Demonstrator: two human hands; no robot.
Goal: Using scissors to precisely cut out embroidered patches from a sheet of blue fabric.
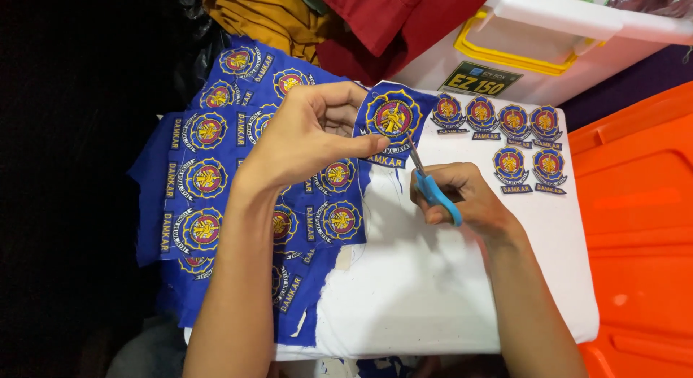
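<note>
My left hand (307, 132) pinches a blue embroidered patch (393, 118) with a round red and gold emblem, holding it up over the white surface (433, 277). My right hand (462, 197) grips small scissors with blue handles (433, 190), their metal tip touching the patch's lower right edge. Under my left forearm lies a blue fabric sheet (209, 168) covered with several uncut emblems of the same kind.
Several cut-out patches (516, 143) lie in two rows at the far right of the white surface. A white storage box with a yellow handle (534, 42) stands behind. An orange plastic bin (642, 226) borders the right side. Red and mustard cloths (346, 17) are piled at the back.
</note>
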